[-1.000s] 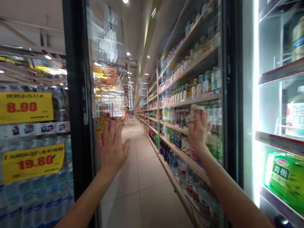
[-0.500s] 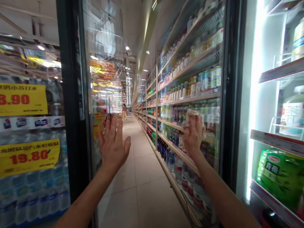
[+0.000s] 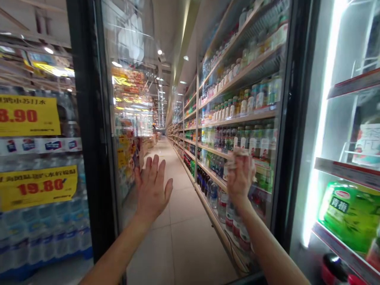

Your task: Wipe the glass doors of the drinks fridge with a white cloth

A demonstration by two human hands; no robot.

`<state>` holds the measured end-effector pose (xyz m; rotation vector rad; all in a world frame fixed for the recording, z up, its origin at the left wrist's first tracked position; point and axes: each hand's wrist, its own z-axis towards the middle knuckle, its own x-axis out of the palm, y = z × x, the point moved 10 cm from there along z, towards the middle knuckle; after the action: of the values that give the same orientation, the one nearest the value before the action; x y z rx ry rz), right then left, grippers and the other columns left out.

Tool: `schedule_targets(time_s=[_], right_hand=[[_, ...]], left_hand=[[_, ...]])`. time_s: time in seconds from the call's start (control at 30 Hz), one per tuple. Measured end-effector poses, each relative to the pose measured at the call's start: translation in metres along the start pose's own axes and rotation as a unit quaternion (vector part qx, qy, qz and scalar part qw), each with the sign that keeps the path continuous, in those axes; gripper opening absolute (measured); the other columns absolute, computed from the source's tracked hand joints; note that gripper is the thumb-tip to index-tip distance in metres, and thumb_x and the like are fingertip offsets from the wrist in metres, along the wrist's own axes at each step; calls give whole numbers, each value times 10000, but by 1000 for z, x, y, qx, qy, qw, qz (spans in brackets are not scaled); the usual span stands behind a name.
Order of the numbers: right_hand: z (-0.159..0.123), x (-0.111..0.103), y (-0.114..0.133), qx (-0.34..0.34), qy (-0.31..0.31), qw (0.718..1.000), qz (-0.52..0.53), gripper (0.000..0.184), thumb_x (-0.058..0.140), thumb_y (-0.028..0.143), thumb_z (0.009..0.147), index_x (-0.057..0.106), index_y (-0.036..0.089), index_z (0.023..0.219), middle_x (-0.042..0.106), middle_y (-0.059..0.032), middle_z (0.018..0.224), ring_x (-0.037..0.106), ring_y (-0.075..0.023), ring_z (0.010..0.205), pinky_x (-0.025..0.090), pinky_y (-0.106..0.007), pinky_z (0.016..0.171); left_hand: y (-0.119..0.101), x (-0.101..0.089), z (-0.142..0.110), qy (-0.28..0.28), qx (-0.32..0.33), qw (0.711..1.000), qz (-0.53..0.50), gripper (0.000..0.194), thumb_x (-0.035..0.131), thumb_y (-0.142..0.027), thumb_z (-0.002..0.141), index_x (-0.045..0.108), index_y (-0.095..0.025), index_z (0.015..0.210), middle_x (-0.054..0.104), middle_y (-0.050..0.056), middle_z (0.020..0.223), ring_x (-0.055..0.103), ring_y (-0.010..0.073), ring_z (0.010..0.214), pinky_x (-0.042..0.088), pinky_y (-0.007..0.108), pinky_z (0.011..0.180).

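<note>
the left hand [image 3: 152, 190] was spread flat and empty against the open glass cooler door [image 3: 190, 118], while the right hand [image 3: 240, 176] was closed around a crumpled pale cloth [image 3: 237, 155] pressed to the same pane. the cloth was judged soft, light and easily bunched, best gripped as a wad in the palm; the glass was judged rigid, slippery and breakable.

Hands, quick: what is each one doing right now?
Left hand: open, flat on the glass door.
Right hand: closed on a crumpled cloth against the glass.
</note>
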<state>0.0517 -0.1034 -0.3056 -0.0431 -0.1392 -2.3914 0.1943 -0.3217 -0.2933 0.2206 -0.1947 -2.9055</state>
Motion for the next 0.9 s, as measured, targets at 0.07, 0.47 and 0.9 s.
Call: schedule_targets(time_s=[0.07,0.47,0.9], right_hand=[[-4,-13,-47,104,-52,993,-23,511,292,251,874,293,132,1371,287,-203,1405,234,-308,1316,253,-580,991],[-67,-15,-33,11,6,1000,-1,533,342,218,857,265,190,1383,275,-175,1413,216,-331,1322,252,-607,988],[-112,3,104,-145,118,977,104,433,482,191,788,510,263,1214,400,-60,1371,248,-257,1327,209,-519,1059]], left_hand=[[-7,2,-5,1,-3,1000,1,671,479,-287,809,170,-171,1393,305,153,1414,197,251,1346,98,499,1083],[-51,16,-52,62,25,997,-41,579,495,-286,807,315,-152,1340,381,144,1371,236,225,1334,121,456,1094],[-20,5,-83,75,8,997,-11,679,508,-248,790,192,-177,1388,297,150,1419,205,247,1345,132,497,1079]])
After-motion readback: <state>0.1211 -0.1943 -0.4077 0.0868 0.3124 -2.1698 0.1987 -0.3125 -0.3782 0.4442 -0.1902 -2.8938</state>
